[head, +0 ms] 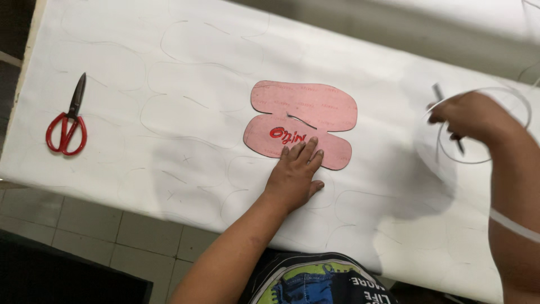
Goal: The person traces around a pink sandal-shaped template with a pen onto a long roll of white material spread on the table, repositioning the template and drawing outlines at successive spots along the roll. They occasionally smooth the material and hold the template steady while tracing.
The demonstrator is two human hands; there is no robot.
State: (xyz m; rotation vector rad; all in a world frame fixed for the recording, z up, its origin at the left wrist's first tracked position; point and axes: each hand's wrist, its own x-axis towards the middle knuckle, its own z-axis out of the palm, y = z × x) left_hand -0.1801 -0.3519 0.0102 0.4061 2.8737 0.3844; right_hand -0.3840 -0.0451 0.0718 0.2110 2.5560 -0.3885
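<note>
Template (304,112), pink and lobed, lies flat on white sheet (169,50) marked with traced outlines; left hand (295,171) rests open, fingers pressing its lower edge. Right hand (469,115) is raised off to the right, closed around a pen (440,93). Red scissors (68,121) lie well apart at far left.

left side: The red scissors (67,124) lie alone on the white sheet (169,107) that covers the desk, well apart from everything else.
middle: The pink cardboard shape (301,121) lies flat. The left hand (295,171) presses on its near edge and blocks that side.
between scissors and shape: Wide open sheet with only thin pencil lines.
right side: The right hand (469,115) is lifted with a dark pen (447,118).
far edge: Open sheet.
</note>
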